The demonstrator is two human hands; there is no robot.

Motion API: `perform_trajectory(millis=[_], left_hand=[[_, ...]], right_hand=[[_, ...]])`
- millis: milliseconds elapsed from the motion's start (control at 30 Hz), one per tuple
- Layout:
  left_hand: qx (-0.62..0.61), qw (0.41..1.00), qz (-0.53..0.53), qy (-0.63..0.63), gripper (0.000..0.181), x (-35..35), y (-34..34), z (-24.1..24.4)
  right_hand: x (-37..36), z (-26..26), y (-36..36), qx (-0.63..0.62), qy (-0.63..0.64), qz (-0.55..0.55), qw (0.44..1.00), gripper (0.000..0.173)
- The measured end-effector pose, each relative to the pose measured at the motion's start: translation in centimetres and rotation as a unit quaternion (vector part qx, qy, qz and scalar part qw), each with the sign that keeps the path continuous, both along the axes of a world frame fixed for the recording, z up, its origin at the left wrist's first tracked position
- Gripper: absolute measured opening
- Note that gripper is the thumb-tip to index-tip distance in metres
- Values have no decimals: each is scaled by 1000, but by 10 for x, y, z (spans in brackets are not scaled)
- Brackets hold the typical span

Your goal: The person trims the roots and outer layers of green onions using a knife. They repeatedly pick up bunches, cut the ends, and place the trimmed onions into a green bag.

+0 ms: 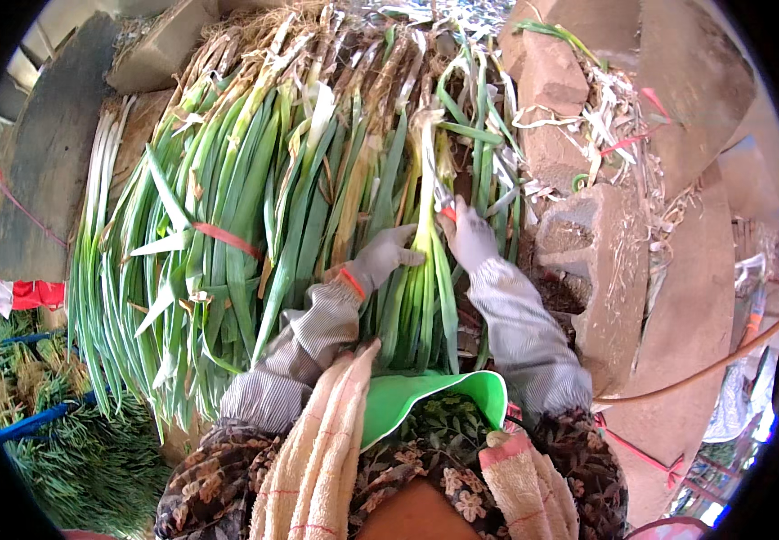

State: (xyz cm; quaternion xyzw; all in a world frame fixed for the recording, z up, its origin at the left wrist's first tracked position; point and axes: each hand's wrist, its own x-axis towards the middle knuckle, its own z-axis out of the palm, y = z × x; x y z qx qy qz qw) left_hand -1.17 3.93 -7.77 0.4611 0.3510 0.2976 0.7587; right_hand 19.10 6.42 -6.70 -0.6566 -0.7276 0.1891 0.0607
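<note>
My gloved left hand (pixel 384 256) has its thumb and fingers around a green onion (pixel 424 229) whose white stem and roots point away from me. At the right of that stem, my gloved right hand (pixel 468 233) is closed on a small tool with a red handle (pixel 449 213) and a metal end; its exact kind cannot be told. Beneath and left of my hands lies a wide pile of green onions (pixel 227 175), roots at the far side, with a red tie (pixel 227 239) across some leaves. A row of white-stemmed onions (pixel 103 169) lies at the pile's left edge.
Concrete blocks (pixel 595 270) and a brick (pixel 555 74) stand on the right, with peeled skins (pixel 615 115) scattered there. A brown hose or cord (pixel 693 372) curves at lower right. A dark board (pixel 52 148) is at upper left, more green bundles (pixel 86 466) at lower left.
</note>
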Motion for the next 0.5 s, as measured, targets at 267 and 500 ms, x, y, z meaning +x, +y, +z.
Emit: perform_trajectory(millis=[267,500], left_hand=[[-3,999,2,-48,80,-31,-14,7],[-169,951,71,-247,73,-57,-34,-3]], right_hand=[[-9,-40,160,21,-48,-23,998,39],[-38,-29,76,-2,105,-67,992,35]])
